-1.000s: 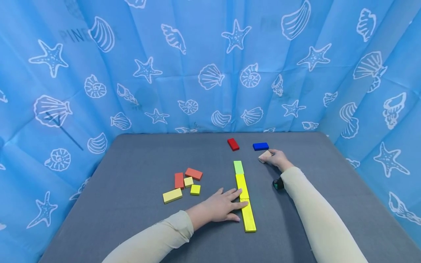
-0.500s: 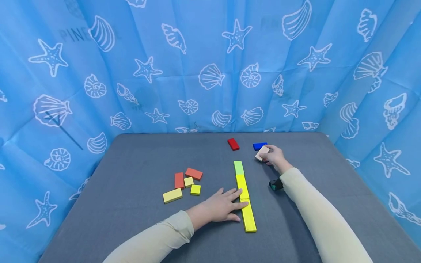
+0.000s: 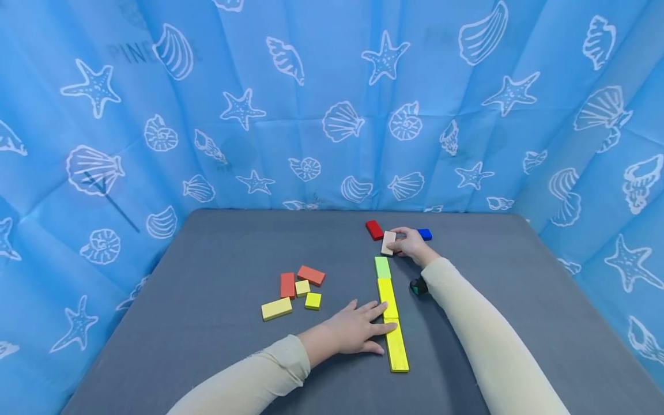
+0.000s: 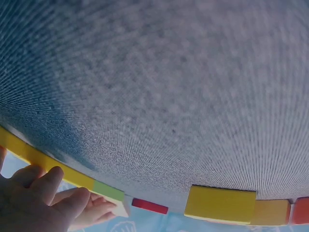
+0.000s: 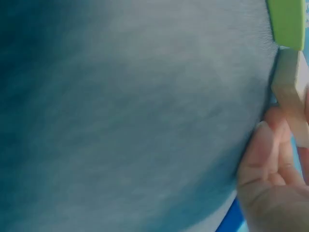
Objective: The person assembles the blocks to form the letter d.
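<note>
My left hand (image 3: 358,329) lies with spread fingers on two yellow blocks, the far one (image 3: 387,293) and the near one (image 3: 396,351), set end to end in a line. A light green block (image 3: 382,267) continues that line at its far end. Just beyond it, my right hand (image 3: 411,244) pinches a pale wooden block (image 3: 387,242) between thumb and fingers. In the right wrist view the wooden block (image 5: 287,77) is tilted, its end right by the green block (image 5: 288,21).
A red block (image 3: 374,230) and a blue block (image 3: 425,234), partly behind the right hand, lie at the back. Left of the line sit two orange-red blocks (image 3: 287,285), a pale yellow block (image 3: 276,309) and two small yellow blocks (image 3: 313,300). A shell-print curtain (image 3: 321,115) surrounds the grey table (image 3: 223,259).
My right hand has carried the wooden block left, from in front of the blue block to the far end of the green one. The left hand stays on the yellow blocks. The head view shifted slightly.
</note>
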### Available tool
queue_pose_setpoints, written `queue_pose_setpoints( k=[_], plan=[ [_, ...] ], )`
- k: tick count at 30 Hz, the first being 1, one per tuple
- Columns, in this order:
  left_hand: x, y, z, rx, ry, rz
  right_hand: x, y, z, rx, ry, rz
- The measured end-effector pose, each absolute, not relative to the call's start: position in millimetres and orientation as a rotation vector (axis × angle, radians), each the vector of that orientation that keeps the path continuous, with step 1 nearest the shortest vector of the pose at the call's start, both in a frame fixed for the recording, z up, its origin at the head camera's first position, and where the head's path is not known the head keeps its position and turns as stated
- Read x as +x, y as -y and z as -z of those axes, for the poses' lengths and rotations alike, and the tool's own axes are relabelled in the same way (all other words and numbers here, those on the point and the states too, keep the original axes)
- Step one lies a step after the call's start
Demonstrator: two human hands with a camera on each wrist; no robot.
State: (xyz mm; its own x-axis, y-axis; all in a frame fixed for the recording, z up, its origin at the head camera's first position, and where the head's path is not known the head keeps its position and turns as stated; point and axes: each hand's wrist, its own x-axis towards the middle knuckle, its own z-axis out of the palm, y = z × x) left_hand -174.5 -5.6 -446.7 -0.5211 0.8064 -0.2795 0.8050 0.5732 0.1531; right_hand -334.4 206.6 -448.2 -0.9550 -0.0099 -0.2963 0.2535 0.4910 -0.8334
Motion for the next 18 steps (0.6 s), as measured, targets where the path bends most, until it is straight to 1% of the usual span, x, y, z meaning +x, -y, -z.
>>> queue_pose_setpoints(
  k=[8, 15, 18],
  plan=[
    [-174, 5, 447, 1.330, -2.485, -0.031, -340, -195, 442, 0.239, -2.460, 1.306],
    [-174, 6, 447, 1.326, -2.486, -0.041, -345, -189, 443, 0.097, -2.507, 1.220],
    [-174, 7, 446, 1.325, -2.488, -0.046, -347, -186, 445, 0.082, -2.504, 1.213]
  ],
)
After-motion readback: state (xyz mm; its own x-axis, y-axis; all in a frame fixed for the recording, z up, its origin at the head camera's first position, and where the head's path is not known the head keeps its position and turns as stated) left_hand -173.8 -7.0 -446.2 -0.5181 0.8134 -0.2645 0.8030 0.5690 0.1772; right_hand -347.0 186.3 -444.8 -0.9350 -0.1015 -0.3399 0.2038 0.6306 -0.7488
